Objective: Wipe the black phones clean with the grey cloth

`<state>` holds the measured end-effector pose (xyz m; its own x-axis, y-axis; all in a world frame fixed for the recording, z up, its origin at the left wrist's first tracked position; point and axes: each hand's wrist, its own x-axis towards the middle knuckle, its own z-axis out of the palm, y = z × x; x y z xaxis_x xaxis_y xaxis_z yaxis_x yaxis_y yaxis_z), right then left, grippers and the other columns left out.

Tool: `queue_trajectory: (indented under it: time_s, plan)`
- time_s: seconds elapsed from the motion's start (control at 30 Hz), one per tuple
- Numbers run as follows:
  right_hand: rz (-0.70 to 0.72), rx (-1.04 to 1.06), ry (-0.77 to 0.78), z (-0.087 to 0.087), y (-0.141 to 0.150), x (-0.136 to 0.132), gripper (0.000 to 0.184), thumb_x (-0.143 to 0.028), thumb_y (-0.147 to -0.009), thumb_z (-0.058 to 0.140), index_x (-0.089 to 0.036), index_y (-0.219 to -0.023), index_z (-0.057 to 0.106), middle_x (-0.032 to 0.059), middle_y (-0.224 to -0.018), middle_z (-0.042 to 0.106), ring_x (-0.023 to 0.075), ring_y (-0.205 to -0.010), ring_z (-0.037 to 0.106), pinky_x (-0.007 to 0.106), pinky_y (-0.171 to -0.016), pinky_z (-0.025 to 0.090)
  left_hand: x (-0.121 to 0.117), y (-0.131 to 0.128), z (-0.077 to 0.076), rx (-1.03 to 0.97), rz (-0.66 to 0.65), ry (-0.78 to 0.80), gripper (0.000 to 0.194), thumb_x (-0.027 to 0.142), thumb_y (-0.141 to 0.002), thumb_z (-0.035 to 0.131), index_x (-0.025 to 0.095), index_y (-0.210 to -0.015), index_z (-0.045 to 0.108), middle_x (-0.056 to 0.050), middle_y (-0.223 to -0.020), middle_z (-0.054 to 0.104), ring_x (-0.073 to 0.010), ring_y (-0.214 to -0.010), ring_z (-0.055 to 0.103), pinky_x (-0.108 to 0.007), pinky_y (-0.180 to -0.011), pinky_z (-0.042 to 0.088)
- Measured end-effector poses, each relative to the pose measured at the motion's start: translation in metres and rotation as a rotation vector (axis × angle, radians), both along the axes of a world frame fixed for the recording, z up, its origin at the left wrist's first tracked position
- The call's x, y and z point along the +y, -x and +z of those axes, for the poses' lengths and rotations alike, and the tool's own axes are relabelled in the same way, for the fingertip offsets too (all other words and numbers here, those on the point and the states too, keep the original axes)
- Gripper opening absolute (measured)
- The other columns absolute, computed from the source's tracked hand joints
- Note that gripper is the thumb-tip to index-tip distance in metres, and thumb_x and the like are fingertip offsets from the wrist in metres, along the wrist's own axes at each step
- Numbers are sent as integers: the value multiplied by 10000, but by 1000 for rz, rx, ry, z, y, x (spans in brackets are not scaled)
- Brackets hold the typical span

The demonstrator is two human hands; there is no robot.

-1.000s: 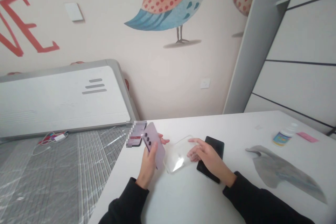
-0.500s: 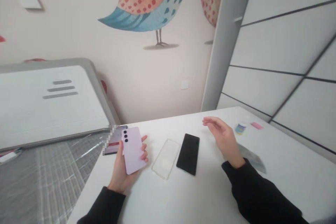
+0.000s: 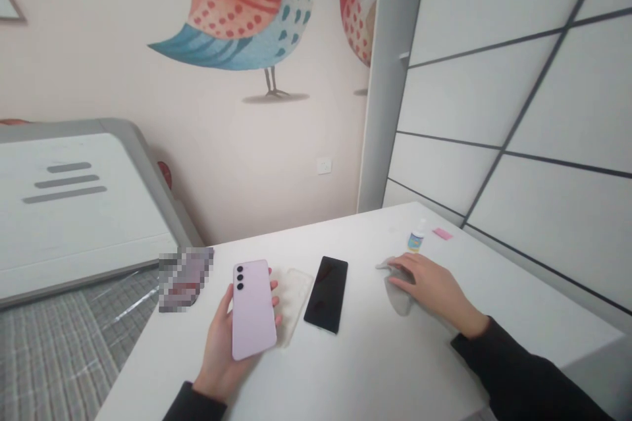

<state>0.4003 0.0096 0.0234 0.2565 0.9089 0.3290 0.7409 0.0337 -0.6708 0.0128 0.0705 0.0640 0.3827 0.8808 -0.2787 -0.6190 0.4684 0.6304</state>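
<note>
Two phones are in view on the white bench (image 3: 345, 375), and the left hand (image 3: 222, 348) holds one of them: a lilac phone (image 3: 253, 308), back side up, with its three camera lenses at the far end. The fingers wrap its right edge and the thumb presses the left edge, so the grip is firm and the phone floats a little above the bench at the near left. Just beside it, partly under its right edge, lies a clear phone case (image 3: 295, 302). A black phone (image 3: 326, 294) lies flat, screen up, to the right of the case, close to it; I cannot tell if they touch.

The right hand (image 3: 434, 289) rests palm down on a grey cloth (image 3: 397, 293), with the fingers spread and flat; it presses the cloth and does not yet grip it. Farther right, near the wall, stand a small bottle (image 3: 416, 237) and a pink slip (image 3: 443, 233).

In my judgement the step in hand is to take up the cloth. To do it well, the right hand should pinch the cloth by a fold, so it does not drag over the black phone. The left hand should keep the lilac phone level and by its edges only, away from the lenses.
</note>
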Motion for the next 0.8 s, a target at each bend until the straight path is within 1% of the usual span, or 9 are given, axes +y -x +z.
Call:
queue_trajectory:
  time_s: [0.1, 0.2, 0.33, 0.43, 0.5, 0.57, 0.63, 0.73, 0.8]
  plan:
    - [69, 58, 4, 2, 8, 12, 270, -495, -770, 722, -249, -668, 677, 34, -724, 689, 245, -718, 611, 342, -692, 462, -4, -11, -6, -44, -15, 2, 531, 401, -991, 518, 148, -1458, 510, -169, -1192, 734, -260, -868, 736, -451, -780, 609]
    - [139, 189, -32, 7, 26, 22, 380, -589, -873, 612, -226, -780, 678, 26, -696, 663, 215, -645, 595, 328, -633, 471, -7, -23, -14, -95, -47, 21, 527, 468, -987, 526, 135, -1392, 573, -164, -1208, 722, -240, -862, 726, -433, -798, 599]
    - [304, 377, -85, 13, 81, 38, 500, -691, -905, 543, -209, -898, 674, 54, -797, 705, 235, -760, 675, 331, -691, 545, -11, -38, -24, -142, -134, 31, 575, 548, -966, 536, 121, -1342, 620, -167, -1223, 710, -245, -878, 723, -415, -780, 585]
    - [434, 462, -103, 12, 138, 47, 486, -653, -953, 512, -205, -983, 698, 85, -936, 749, 248, -868, 717, 345, -783, 584, -15, -46, -31, -159, -154, 38, 556, 537, -964, 554, 89, -1270, 676, -163, -1150, 745, -259, -914, 729, -385, -831, 560]
    - [512, 488, -113, 9, 170, 51, 444, -589, -993, 490, -215, -1109, 700, 102, -1085, 755, 254, -993, 722, 368, -889, 584, -16, -49, -34, -173, -135, 61, 533, 529, -960, 564, 74, -1188, 722, -165, -1082, 767, -288, -971, 730, -389, -901, 539]
    - [617, 381, -151, 6, 189, 55, 422, -522, -1008, 506, -231, -1273, 660, 115, -1261, 718, 267, -1173, 673, 419, -1045, 525, -16, -51, -36, -201, -116, 81, 523, 532, -970, 538, 86, -1152, 740, -163, -1077, 771, -314, -1060, 714, -418, -977, 512]
    - [694, 125, -210, 2, 199, 57, 494, -472, -1018, 510, -234, -1449, 545, 127, -1464, 601, 287, -1370, 540, 499, -1184, 395, -15, -52, -38, -224, -122, 69, 534, 544, -989, 485, 116, -1197, 728, -149, -1125, 764, -320, -1152, 682, -439, -1037, 481]
    - [621, -241, -268, -1, 208, 53, 633, -377, -1055, 417, -181, -1626, 229, 154, -1663, 311, 319, -1544, 266, 620, -1240, 233, -13, -54, -43, -134, -164, -44, 589, 590, -982, 446, 166, -1328, 664, -125, -1271, 719, -314, -1329, 575, -451, -1129, 413]
    - [644, -359, -262, 0, 214, 46, 712, -302, -1041, 414, -147, -1644, 68, 155, -1696, 171, 323, -1572, 151, 619, -1248, 218, -11, -55, -47, -28, -123, -166, 620, 628, -948, 459, 230, -1397, 616, -86, -1406, 647, -292, -1460, 435, -443, -1190, 350]
